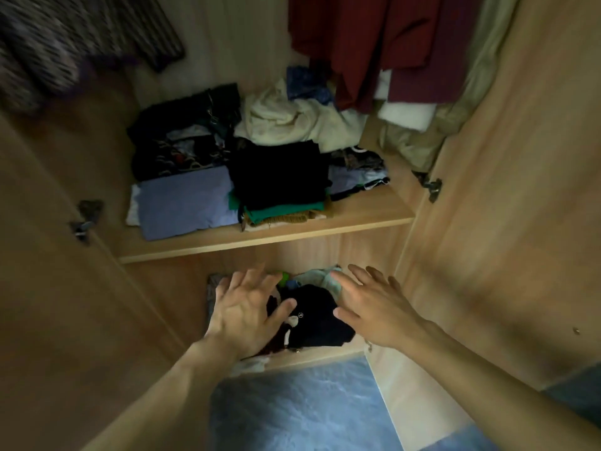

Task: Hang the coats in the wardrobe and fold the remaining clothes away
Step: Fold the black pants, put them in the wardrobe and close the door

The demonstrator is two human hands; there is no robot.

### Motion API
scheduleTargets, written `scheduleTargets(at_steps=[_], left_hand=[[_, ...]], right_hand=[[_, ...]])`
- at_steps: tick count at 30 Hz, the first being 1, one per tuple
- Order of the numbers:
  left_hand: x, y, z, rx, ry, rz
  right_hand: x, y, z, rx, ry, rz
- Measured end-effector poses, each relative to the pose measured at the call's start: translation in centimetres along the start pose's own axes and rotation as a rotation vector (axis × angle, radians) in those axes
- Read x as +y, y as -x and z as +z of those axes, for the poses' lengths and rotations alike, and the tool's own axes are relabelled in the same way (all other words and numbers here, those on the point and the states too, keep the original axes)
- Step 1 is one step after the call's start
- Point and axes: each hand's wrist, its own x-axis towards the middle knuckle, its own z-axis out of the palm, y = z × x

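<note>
Both hands are spread flat, fingers straight, gripping nothing. The left hand (247,307) lies over the left side of the lower pile; the right hand (367,304) hovers at its right edge. Between them sits a black garment (317,320) on the lower shelf. Above, the upper shelf (266,237) holds folded stacks, and red coats (367,37) hang at the top right.

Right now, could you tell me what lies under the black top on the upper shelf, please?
Under the black top I can see the front edges of a green garment, then a brown knit and something pale below. How far back they reach is covered.
</note>
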Motion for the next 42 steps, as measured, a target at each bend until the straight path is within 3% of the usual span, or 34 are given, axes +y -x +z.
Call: scheduleTargets(at_steps=[8,20,31,42], left_hand=[[5.3,6.5,-5.3,0.116,0.076,-0.073],[4.4,9.0,-15.0,0.261,0.143,0.007],[3.5,8.9,-17.6,0.267,0.225,0.085],[10.7,7.5,-18.3,0.288,0.244,0.163]], right_hand=[[0.1,7.5,-6.1,0.140,-0.019,-0.135],[-4.4,11.2,-13.6,0.346,-0.112,-0.137],[-6.3,14.5,-15.1,0.495,-0.177,-0.062],[-1.8,18.2,-17.0,0.590,-0.176,-0.033]])
